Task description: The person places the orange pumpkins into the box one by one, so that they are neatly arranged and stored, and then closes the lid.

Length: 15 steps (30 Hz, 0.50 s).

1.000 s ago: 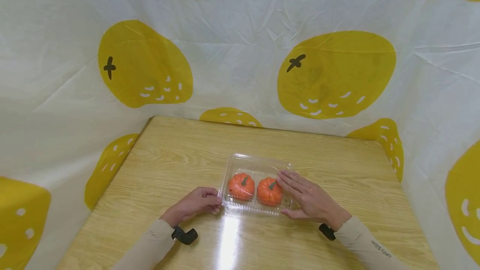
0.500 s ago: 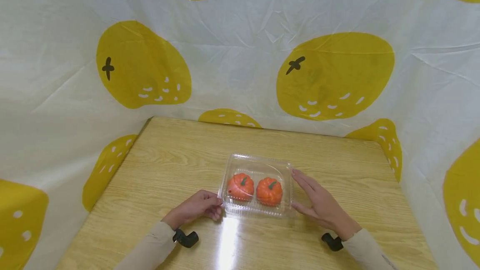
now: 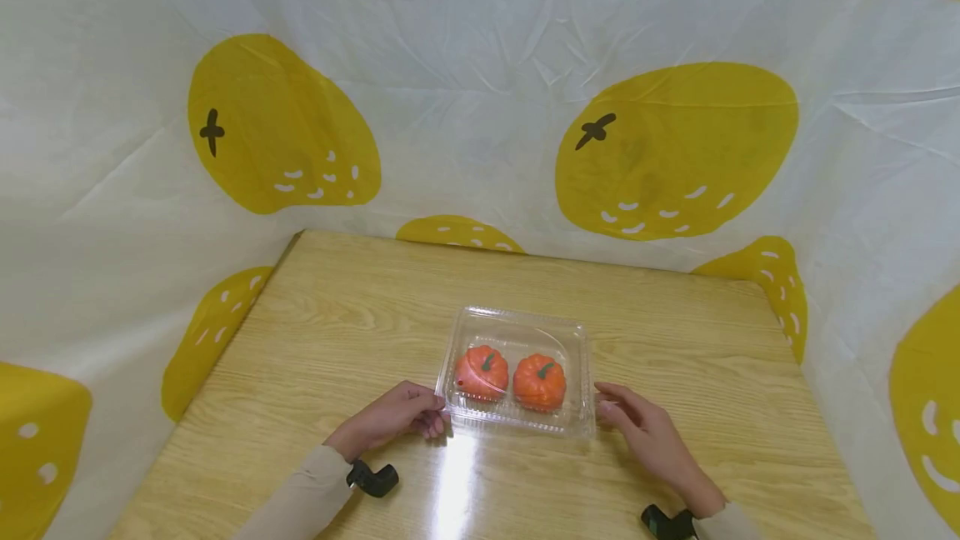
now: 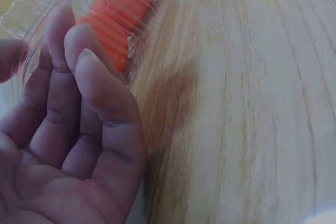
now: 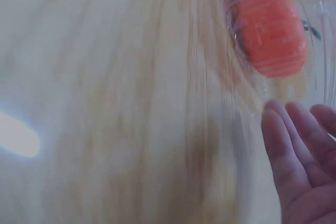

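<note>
Two small orange pumpkins, the left one (image 3: 482, 372) and the right one (image 3: 539, 382), sit side by side inside a clear plastic clamshell box (image 3: 521, 322). Both have green stems. At the box's front left corner, my left hand (image 3: 393, 417) pinches the rim between thumb and curled fingers; the left wrist view shows the thumb (image 4: 8, 59) across the rim from the fingers. My right hand (image 3: 648, 436) is beside the front right corner, fingers loosely bent. Its fingertips are at or very near the edge; contact cannot be told.
The box stands on a wood-grain table (image 3: 360, 298). A white cloth with yellow fruit prints (image 3: 465, 140) hangs behind the table and along both sides. Each wrist wears a black device, such as the left one (image 3: 372, 478). Light glares on the tabletop in front of the box.
My right hand has come off the top of the box's right side, moved outward, then down towards the front right corner. My left hand keeps its place at the left corner.
</note>
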Tool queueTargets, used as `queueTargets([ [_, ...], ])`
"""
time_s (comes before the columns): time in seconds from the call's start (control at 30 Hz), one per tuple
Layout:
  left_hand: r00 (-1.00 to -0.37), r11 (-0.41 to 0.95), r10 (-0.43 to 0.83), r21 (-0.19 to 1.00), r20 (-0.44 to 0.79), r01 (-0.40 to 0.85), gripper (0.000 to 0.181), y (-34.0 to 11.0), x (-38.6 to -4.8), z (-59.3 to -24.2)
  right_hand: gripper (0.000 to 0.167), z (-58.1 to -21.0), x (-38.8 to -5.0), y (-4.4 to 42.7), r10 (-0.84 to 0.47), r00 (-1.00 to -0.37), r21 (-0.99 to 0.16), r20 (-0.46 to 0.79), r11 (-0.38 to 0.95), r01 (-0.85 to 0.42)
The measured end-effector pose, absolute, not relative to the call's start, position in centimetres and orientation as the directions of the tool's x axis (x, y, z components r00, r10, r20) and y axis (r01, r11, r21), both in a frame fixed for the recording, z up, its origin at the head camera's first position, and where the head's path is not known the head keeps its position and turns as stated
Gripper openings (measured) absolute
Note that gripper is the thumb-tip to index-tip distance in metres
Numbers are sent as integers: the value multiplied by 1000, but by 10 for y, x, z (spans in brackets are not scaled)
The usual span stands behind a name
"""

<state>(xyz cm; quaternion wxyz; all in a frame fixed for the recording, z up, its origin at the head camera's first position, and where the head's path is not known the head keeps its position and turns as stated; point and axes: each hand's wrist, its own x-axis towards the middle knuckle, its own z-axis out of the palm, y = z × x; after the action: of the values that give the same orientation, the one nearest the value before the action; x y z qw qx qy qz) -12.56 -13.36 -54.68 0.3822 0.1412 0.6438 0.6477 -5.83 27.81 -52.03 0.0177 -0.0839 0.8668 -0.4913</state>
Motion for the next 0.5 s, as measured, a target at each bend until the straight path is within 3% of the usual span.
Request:
queueTargets([
  [0.2, -690, 125, 662, 951, -293, -284, 36, -132, -125, -547, 38, -528, -56, 276, -250, -962, -942, -113, 335, 23],
  [0.5, -726, 117, 628, 957, -279, -267, 42, -130, -124, -546, 45, -533, -56, 271, -324, -917, -965, -233, 193, 177],
])
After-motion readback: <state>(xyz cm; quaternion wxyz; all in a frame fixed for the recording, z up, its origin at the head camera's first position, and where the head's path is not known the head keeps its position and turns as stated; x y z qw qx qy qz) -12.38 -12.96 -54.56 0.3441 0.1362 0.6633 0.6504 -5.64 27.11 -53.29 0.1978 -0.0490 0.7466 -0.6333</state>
